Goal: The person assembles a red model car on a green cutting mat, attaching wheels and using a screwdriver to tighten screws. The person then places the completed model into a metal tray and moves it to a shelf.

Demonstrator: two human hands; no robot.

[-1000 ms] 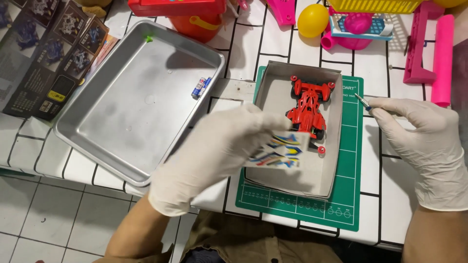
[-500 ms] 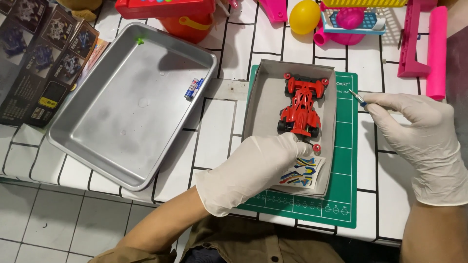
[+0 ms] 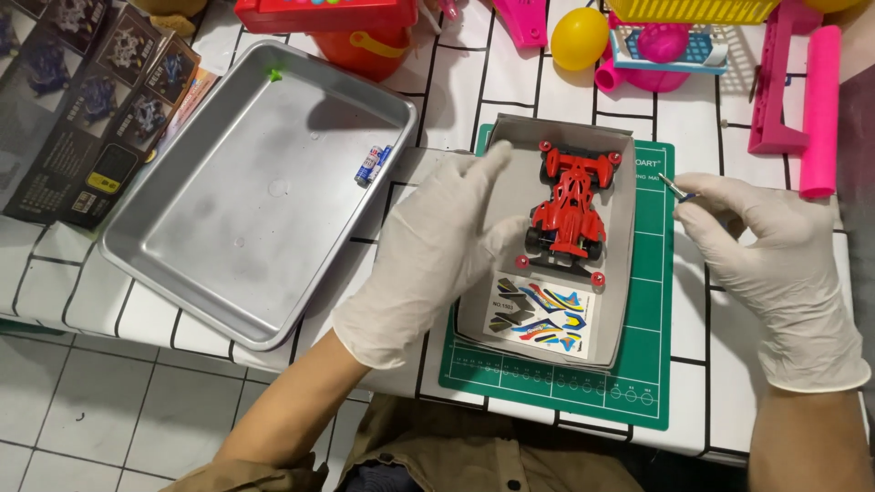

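Metal baking tray sits left; green cutting mat carries our grey cardboard tray, holding the red toy race car and sticker sheet. Left hand open beside car; right hand pinches 1 thin tool. Steady the cardboard tray first.

Looks like a home hobby corner, not a shop or lab. White tiled surface with dark grout, grey tiled floor below. Green cutting mat for craft work, shallow grey box with a red toy racing car and a sticker sheet in it. Metal baking tray used as a parts tray, two small batteries in it. Kit packaging at the left. Bright plastic toys along the far edge: yellow ball, pink pieces, red bucket.
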